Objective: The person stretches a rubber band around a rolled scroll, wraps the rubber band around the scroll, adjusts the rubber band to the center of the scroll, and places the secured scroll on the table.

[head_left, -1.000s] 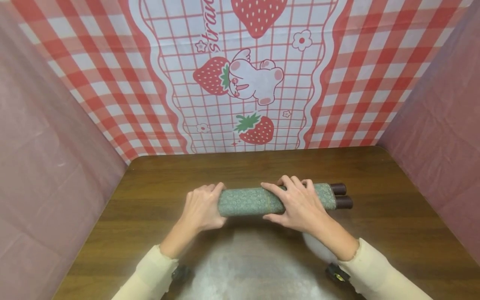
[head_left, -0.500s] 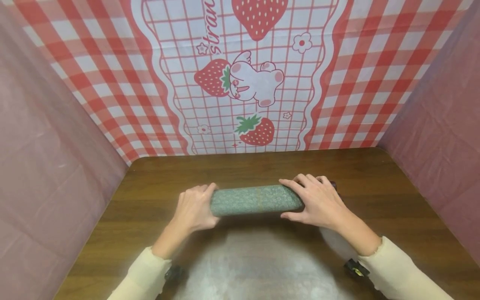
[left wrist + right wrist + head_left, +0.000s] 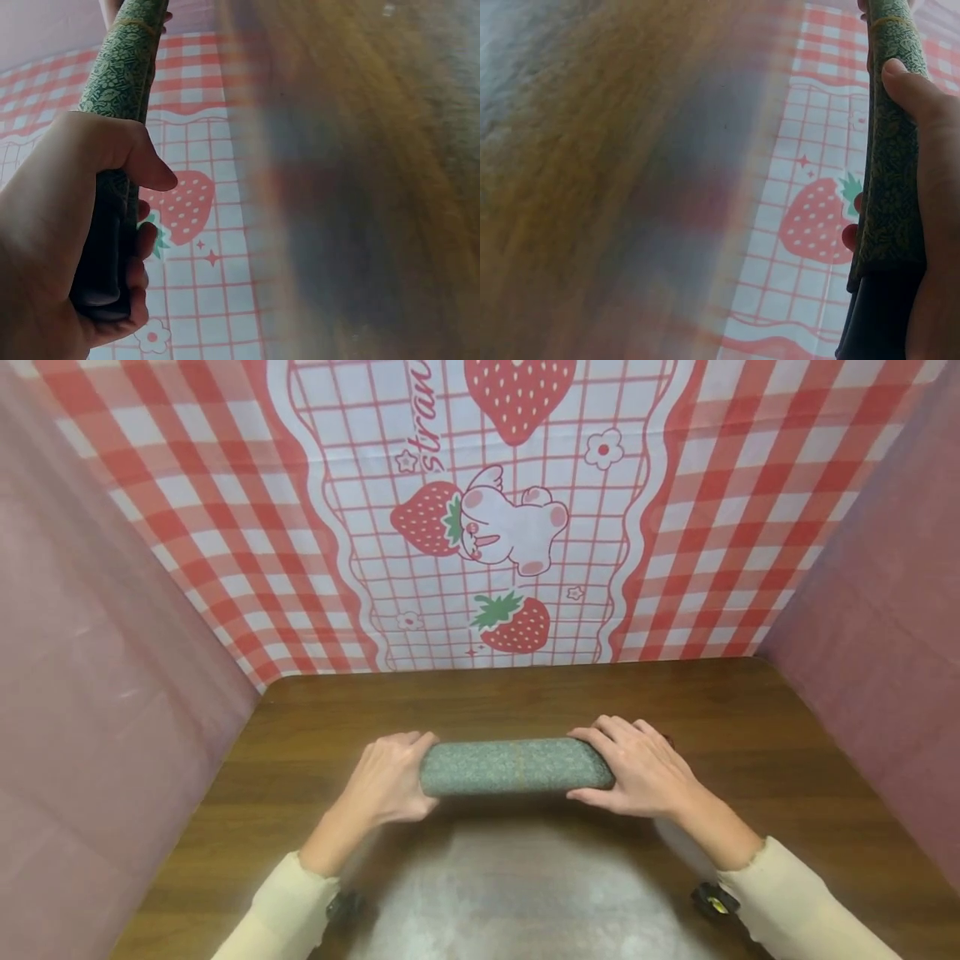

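Observation:
A rolled scroll (image 3: 517, 767) in green floral cloth lies level between my hands, held over the table. A thin yellowish band (image 3: 517, 765) crosses its middle. Its left end is in the grip of my left hand (image 3: 390, 777), whose fingers curl round the dark roller knobs (image 3: 99, 262) in the left wrist view. My right hand (image 3: 637, 768) grips the other end, thumb along the near side and fingers over the far side. Past that hand, dark knobs (image 3: 881, 315) stick out in the right wrist view; in the head view the hand mostly hides them.
The brown wood-grain table (image 3: 315, 710) has a glossy bright patch near its front. Behind it hangs a red-and-white checked cloth (image 3: 735, 510) with strawberry prints. Pink curtains (image 3: 97, 693) close off both sides. Small dark devices (image 3: 716, 900) sit by the sleeves.
My right hand has slid right along the scroll to its end, covering the knobs that showed before. The scroll and left hand have shifted slightly left.

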`<state>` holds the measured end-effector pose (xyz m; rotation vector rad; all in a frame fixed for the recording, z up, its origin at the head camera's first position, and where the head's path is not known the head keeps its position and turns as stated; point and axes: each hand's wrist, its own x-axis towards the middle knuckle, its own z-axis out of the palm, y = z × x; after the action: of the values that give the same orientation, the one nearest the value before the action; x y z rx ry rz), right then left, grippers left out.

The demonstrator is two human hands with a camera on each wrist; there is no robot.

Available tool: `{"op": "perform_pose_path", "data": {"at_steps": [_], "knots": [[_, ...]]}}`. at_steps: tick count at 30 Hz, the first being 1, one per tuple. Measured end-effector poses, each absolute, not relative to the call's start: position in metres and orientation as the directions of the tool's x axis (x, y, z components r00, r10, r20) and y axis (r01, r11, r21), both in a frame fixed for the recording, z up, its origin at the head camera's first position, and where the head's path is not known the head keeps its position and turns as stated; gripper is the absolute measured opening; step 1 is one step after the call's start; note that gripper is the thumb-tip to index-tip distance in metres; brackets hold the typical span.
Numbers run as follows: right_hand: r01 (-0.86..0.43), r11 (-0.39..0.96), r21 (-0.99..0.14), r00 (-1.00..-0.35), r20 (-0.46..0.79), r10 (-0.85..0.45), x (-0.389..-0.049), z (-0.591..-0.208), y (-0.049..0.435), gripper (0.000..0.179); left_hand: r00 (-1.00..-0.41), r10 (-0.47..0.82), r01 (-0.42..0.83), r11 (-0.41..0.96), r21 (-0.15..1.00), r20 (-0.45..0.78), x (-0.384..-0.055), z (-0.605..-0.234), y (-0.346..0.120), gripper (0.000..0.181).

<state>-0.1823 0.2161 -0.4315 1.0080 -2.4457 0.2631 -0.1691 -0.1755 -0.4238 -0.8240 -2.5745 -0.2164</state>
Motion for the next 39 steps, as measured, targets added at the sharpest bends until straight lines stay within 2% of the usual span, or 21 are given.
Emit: {"op": "perform_pose_path", "data": {"at_steps": [5,12,17,23,27,33,39], "knots": [[-0.706,0.708,0.018,-0.613,0.486,-0.623,-0.190,-0.429,0.215,0.080,-0.746,0.515,0.581,0.813,0.035,0.422,-0.178,-0.423,-0.175,0.069],[-0.705,0.709,0.006,-0.640,0.426,-0.640,-0.211,-0.418,0.210,0.078,-0.805,0.481,0.531,0.846,0.057,0.348,-0.195,-0.422,-0.175,0.079],[-0.694,0.720,0.005,-0.653,0.416,-0.633,-0.221,-0.413,0.213,0.078,-0.812,0.486,0.530,0.846,0.059,0.323,-0.211,-0.418,-0.172,0.087],[-0.675,0.737,-0.027,-0.680,0.413,-0.607,-0.230,-0.417,0.216,0.075,-0.816,0.491,0.533,0.843,0.069,0.307,-0.226,-0.412,-0.168,0.085],[-0.669,0.742,-0.042,-0.690,0.407,-0.599,-0.234,-0.424,0.218,0.074,-0.839,0.475,0.513,0.853,0.097,0.265,-0.231,-0.415,-0.164,0.085],[-0.647,0.759,-0.072,-0.733,0.329,-0.595,-0.242,-0.430,0.217,0.073,-0.876,0.433,0.466,0.874,0.139,0.215,-0.236,-0.427,-0.160,0.087],[-0.613,0.783,-0.105,-0.778,0.253,-0.575,-0.246,-0.438,0.217,0.073,-0.891,0.421,0.443,0.888,0.124,0.170,-0.243,-0.438,-0.152,0.088]]}}
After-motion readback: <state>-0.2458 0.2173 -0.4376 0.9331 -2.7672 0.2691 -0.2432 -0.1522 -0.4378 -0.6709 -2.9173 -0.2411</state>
